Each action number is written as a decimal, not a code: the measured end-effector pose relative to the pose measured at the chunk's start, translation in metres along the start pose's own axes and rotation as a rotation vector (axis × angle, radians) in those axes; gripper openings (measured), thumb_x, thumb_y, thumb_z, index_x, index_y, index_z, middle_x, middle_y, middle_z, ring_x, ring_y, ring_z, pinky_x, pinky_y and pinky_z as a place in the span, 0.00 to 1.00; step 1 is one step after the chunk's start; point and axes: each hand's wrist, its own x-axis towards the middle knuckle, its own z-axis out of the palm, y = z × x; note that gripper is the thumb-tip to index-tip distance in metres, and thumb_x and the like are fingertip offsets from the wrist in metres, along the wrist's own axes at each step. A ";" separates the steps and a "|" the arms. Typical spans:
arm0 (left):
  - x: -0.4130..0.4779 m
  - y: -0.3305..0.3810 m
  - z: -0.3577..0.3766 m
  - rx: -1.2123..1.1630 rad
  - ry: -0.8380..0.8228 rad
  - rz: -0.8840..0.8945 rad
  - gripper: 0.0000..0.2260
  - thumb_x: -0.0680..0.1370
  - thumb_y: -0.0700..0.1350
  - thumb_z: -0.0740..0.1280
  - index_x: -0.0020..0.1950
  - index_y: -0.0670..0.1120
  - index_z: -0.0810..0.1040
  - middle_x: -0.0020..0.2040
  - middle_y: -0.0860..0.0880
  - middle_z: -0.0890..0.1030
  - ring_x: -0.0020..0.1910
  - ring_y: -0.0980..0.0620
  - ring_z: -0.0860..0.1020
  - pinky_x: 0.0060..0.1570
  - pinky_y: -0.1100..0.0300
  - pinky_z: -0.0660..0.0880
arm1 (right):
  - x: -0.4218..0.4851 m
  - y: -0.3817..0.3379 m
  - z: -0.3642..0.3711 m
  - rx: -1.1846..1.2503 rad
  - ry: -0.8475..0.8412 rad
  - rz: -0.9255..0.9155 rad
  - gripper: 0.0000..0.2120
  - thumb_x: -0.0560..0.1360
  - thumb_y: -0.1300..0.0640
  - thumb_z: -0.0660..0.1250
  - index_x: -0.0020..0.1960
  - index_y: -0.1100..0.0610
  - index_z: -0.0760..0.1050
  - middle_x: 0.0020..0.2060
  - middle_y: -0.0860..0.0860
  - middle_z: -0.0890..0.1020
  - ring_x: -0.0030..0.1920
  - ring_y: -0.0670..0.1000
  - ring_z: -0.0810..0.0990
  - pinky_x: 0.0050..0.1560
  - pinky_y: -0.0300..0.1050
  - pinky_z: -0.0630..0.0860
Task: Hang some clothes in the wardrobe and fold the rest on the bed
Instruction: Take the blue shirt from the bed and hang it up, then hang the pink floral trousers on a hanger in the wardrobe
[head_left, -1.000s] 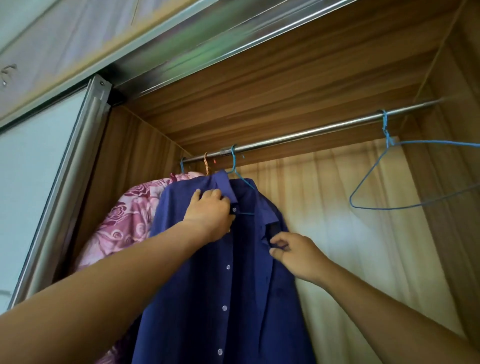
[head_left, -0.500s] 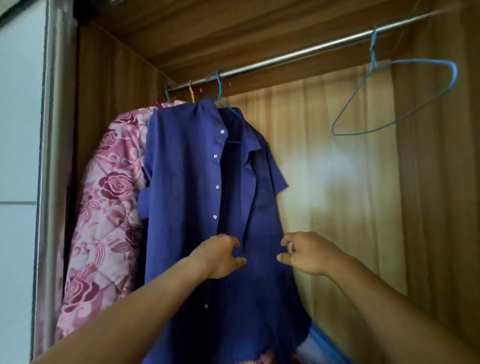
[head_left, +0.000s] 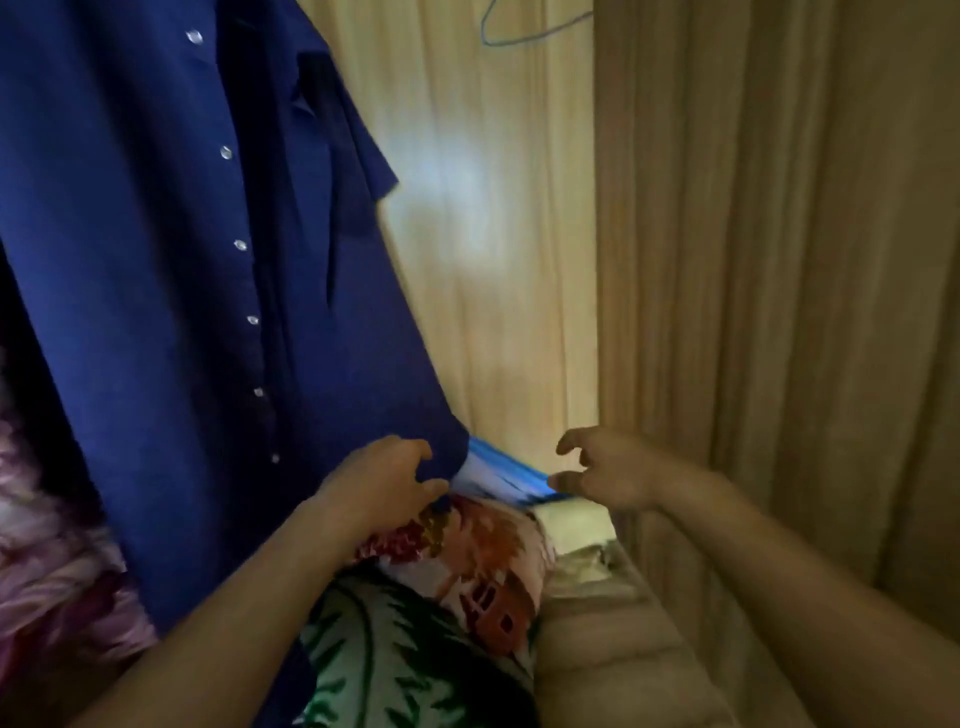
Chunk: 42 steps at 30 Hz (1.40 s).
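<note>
Both forearms are reaching forward: the left hand (head_left: 382, 486) is pinching the hem of the hanging navy shirt (head_left: 156, 260); the right hand (head_left: 605, 470) is hovering to its right, grip open, fingers loosely curled.

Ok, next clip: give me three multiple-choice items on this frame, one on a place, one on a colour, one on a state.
1. Where on the shirt is the left hand? A collar B bottom hem C sleeve
2. What colour is the shirt? A red B dark blue C white
3. What does the right hand hold? A the shirt B a sock C nothing
Answers: 1 B, it grips the lower edge; 2 B, the cloth is navy throughout; 3 C, its fingers curl loosely round nothing.
</note>
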 end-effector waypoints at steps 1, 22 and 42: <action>-0.004 0.000 0.014 -0.021 -0.024 0.035 0.19 0.80 0.58 0.66 0.66 0.48 0.77 0.61 0.48 0.79 0.59 0.47 0.78 0.59 0.52 0.76 | -0.014 0.005 0.011 0.001 -0.003 0.037 0.28 0.74 0.35 0.69 0.69 0.48 0.72 0.59 0.51 0.81 0.61 0.52 0.78 0.61 0.47 0.76; -0.132 0.205 0.229 -0.037 -0.570 0.777 0.23 0.78 0.63 0.65 0.71 0.56 0.74 0.64 0.53 0.78 0.58 0.53 0.79 0.55 0.55 0.76 | -0.395 0.098 0.138 0.115 -0.004 0.903 0.27 0.77 0.36 0.65 0.72 0.44 0.69 0.65 0.48 0.78 0.63 0.52 0.76 0.60 0.50 0.75; -0.278 0.657 0.318 0.142 -0.592 1.488 0.23 0.81 0.61 0.62 0.75 0.57 0.68 0.69 0.51 0.73 0.65 0.48 0.75 0.49 0.55 0.74 | -0.704 0.269 0.129 0.273 0.272 1.587 0.30 0.75 0.32 0.63 0.72 0.45 0.69 0.64 0.51 0.78 0.64 0.55 0.77 0.58 0.54 0.77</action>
